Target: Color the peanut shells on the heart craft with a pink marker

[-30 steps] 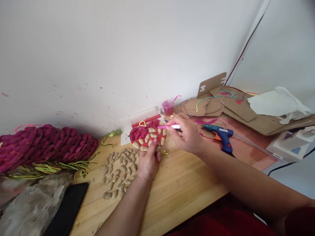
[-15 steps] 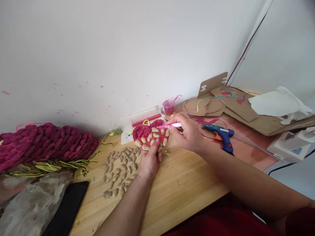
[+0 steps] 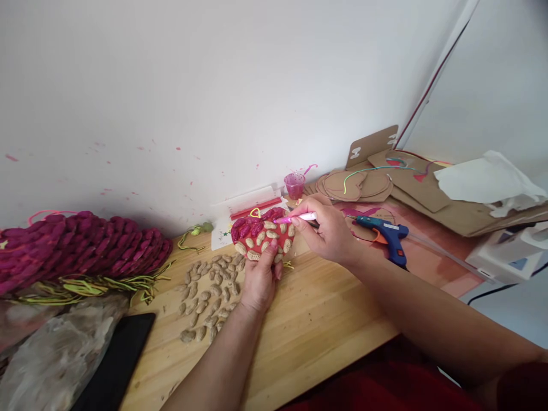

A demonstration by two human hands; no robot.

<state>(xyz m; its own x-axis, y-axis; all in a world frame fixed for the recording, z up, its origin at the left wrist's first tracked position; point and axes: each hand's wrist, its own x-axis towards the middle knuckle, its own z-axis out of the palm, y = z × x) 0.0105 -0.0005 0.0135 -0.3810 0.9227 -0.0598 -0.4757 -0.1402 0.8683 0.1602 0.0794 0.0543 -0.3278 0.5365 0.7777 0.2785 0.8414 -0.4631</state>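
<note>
My left hand (image 3: 260,278) grips a red heart-shaped piece (image 3: 280,242) from below, thumb on its face. Peanuts in their shells are stuck over it; the upper ones are coated in glittery magenta, the lower ones bare. A yellow loop of yarn (image 3: 256,213) stands at its top. In my right hand (image 3: 323,231) is a slim white paintbrush (image 3: 307,217), closed between thumb and fingers. Its pink tip touches a peanut near the heart's upper right. Behind the heart stands a clear cup of magenta glitter paint (image 3: 294,186).
Loose peanuts (image 3: 214,291) lie on the wooden table (image 3: 325,325). Overlapping magenta peanut-covered pieces (image 3: 98,245) line the left, near a plastic bag (image 3: 64,348). A blue glue gun (image 3: 391,234), cardboard hearts (image 3: 340,185) and cardboard sheets (image 3: 419,191) occupy the right.
Both hands keep their hold on the heart and brush. The brush tip stays at nearly the same spot, and the view has shifted very slightly.
</note>
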